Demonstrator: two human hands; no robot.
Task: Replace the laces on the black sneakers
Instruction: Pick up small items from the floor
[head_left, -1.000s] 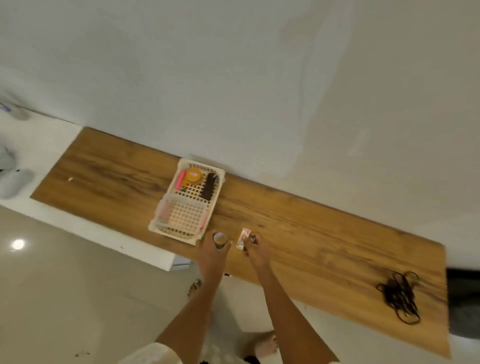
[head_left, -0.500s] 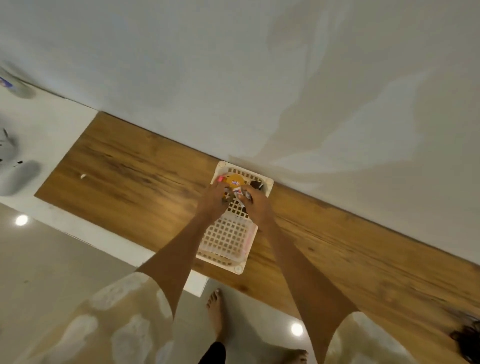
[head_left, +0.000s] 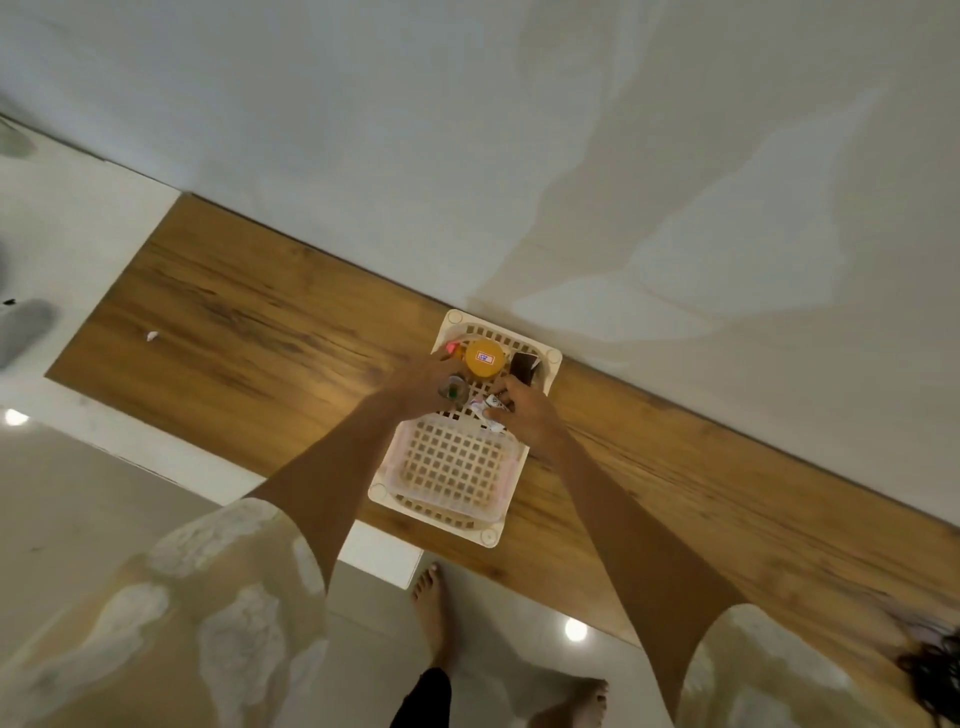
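Just left of centre frame, the left hand curls around a small round jar over the cream lattice basket on the wooden table. Beside it, the right hand pinches a small white packet. Inside the basket's far end sit an orange-lidded tub and a dark object too blurred to identify. At lower right, a tangle of black laces lies cut off by the frame edge.

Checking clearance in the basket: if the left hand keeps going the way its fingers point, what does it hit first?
Likely the orange-lidded jar, just beyond the left hand inside the basket; past that, the basket's far wall. Depth is unclear.
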